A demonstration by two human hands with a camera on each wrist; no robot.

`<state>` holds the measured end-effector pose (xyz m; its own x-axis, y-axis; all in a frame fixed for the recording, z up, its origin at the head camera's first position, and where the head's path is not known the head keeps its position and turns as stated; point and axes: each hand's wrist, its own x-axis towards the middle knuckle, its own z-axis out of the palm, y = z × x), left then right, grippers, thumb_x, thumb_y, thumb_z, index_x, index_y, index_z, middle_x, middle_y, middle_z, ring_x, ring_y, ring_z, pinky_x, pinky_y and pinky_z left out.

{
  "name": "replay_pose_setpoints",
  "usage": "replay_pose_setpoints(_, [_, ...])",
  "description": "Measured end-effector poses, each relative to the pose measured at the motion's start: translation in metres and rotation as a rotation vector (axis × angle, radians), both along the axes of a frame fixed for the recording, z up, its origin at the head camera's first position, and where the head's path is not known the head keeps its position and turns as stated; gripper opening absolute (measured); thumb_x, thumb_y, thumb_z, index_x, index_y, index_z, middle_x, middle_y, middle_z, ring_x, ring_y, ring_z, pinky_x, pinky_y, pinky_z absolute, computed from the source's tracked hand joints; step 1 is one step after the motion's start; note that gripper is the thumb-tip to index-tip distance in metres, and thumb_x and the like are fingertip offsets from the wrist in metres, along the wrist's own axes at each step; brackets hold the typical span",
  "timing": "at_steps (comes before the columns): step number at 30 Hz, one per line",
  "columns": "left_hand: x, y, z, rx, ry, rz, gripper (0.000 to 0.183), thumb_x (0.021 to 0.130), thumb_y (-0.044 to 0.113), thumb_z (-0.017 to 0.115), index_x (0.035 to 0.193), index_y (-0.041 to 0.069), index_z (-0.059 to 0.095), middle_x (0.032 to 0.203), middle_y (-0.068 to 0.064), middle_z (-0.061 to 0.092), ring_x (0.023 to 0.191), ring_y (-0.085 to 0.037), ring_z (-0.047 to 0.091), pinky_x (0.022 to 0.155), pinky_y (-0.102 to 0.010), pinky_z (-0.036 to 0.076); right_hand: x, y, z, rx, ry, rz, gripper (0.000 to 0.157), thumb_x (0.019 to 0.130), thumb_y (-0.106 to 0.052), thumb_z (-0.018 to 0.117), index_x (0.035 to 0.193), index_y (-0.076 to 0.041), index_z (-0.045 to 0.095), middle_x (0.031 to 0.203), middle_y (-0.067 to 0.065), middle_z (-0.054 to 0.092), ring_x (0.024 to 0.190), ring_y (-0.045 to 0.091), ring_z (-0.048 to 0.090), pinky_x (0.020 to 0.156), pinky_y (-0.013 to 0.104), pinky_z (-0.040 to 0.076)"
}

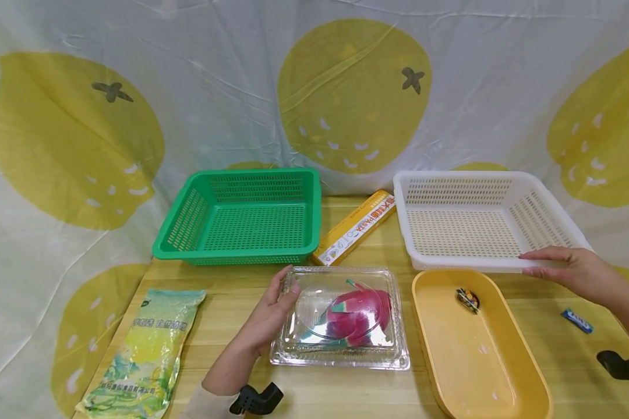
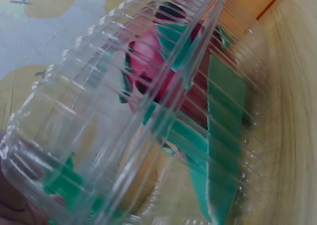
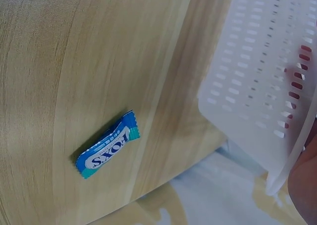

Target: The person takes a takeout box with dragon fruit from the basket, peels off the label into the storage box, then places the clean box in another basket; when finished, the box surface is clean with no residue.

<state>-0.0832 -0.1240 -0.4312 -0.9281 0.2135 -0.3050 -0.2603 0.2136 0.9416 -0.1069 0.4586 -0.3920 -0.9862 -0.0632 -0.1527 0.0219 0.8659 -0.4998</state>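
A clear plastic clamshell box (image 1: 304, 358) sits at the front middle, with a pink and green dragon fruit (image 1: 364, 311) inside. My left hand (image 1: 264, 314) grips its left edge, thumb over the lid's rim. In the left wrist view the ribbed clamshell wall fills much of the picture. On the right, my right hand (image 1: 582, 270) pinches the front rim of the white plastic basket (image 1: 463, 262) near its right corner. Through the basket's slots in the right wrist view, parts of the fingers show reddish. Below that hand lies a small blue wrapped candy (image 3: 108, 144).
A green basket (image 1: 251, 256) stands at the back left, beside a slanted yellow pasta box (image 1: 356, 228). The yellow-orange tray (image 1: 482, 361) holds a small dark wrapped packet (image 1: 467, 300). A green-yellow food bag (image 1: 147, 349) lies at the left. Behind hangs a lemon-print cloth (image 1: 215, 87).
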Motion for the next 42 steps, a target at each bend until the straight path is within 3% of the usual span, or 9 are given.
replay_pose_setpoints(8, [0.001,0.000,0.003,0.034,-0.003,0.033,0.060,0.108,0.037,0.048,0.162,0.028,0.022,0.172,-0.020,0.007,0.156,-0.050,0.005,0.118,-0.074,0.016,0.000,-0.003,0.001,0.010,-0.021,-0.004,0.047,0.095,-0.037,0.073,0.129,-0.005,0.070,0.137,0.035,0.058,0.112,0.023,0.059,0.068,0.016,0.045])
replay_pose_setpoints(12, [0.001,-0.001,0.011,0.015,0.023,0.038,0.059,0.109,0.034,0.049,0.162,0.028,0.023,0.172,-0.019,0.006,0.156,-0.051,0.005,0.117,-0.075,0.015,0.000,-0.002,0.001,0.012,-0.023,-0.007,0.046,0.095,-0.038,0.073,0.129,-0.006,0.070,0.135,0.030,0.061,0.110,0.017,0.059,0.068,0.017,0.047])
replay_pose_setpoints(19, [0.002,-0.003,0.032,0.035,0.050,0.032,0.058,0.109,0.032,0.047,0.161,0.030,0.022,0.173,-0.014,-0.001,0.158,-0.046,-0.003,0.117,-0.075,0.014,0.000,-0.001,0.001,-0.003,-0.059,0.006,0.051,0.097,-0.040,0.070,0.133,-0.004,0.067,0.139,0.037,0.055,0.118,0.041,0.056,0.070,0.019,0.047])
replay_pose_setpoints(22, [0.002,-0.002,0.043,0.052,0.056,0.026,0.058,0.109,0.034,0.048,0.161,0.031,0.022,0.173,-0.010,-0.004,0.158,-0.043,-0.006,0.116,-0.076,0.016,0.000,-0.001,0.001,-0.005,-0.058,0.000,0.050,0.097,-0.041,0.070,0.132,-0.005,0.067,0.139,0.037,0.056,0.110,0.015,0.059,0.070,0.019,0.047])
replay_pose_setpoints(24, [0.001,-0.001,0.051,0.067,0.067,0.021,0.058,0.109,0.033,0.048,0.161,0.031,0.021,0.173,-0.008,-0.004,0.159,-0.040,-0.007,0.118,-0.075,0.013,0.000,-0.001,0.001,-0.006,-0.050,-0.002,0.049,0.096,-0.041,0.071,0.131,-0.006,0.069,0.138,0.036,0.057,0.103,-0.009,0.050,0.069,0.018,0.046])
replay_pose_setpoints(27, [-0.003,0.003,0.064,0.082,0.085,0.016,0.057,0.110,0.032,0.046,0.161,0.032,0.022,0.173,-0.004,-0.004,0.160,-0.036,-0.008,0.120,-0.074,0.007,-0.001,-0.001,0.000,-0.015,-0.031,-0.008,0.047,0.095,-0.039,0.073,0.129,-0.007,0.071,0.133,0.032,0.062,0.094,-0.025,0.037,0.068,0.016,0.046])
replay_pose_setpoints(29, [-0.008,0.007,0.071,0.103,0.095,0.014,0.056,0.110,0.030,0.045,0.161,0.033,0.022,0.173,-0.003,-0.003,0.160,-0.033,-0.008,0.122,-0.072,0.005,0.000,0.000,0.000,-0.015,-0.020,-0.010,0.045,0.094,-0.039,0.074,0.127,-0.008,0.072,0.129,0.021,0.068,0.094,-0.026,0.036,0.068,0.015,0.045])
replay_pose_setpoints(34, [-0.025,0.024,0.089,0.128,0.120,0.012,0.056,0.110,0.031,0.045,0.160,0.035,0.022,0.173,0.000,0.001,0.161,-0.029,-0.004,0.124,-0.068,0.009,0.000,-0.001,0.001,-0.008,-0.016,-0.014,0.043,0.094,-0.037,0.075,0.126,-0.008,0.073,0.130,0.021,0.068,0.095,-0.026,0.035,0.068,0.014,0.044])
replay_pose_setpoints(42, [-0.057,0.072,0.112,0.181,0.123,0.020,0.056,0.109,0.031,0.047,0.160,0.034,0.023,0.170,-0.009,0.016,0.157,-0.034,0.018,0.118,-0.065,0.032,0.001,-0.004,0.000,-0.022,-0.018,-0.001,0.044,0.095,-0.034,0.074,0.127,-0.004,0.071,0.135,0.035,0.060,0.094,-0.027,0.036,0.069,0.016,0.046])
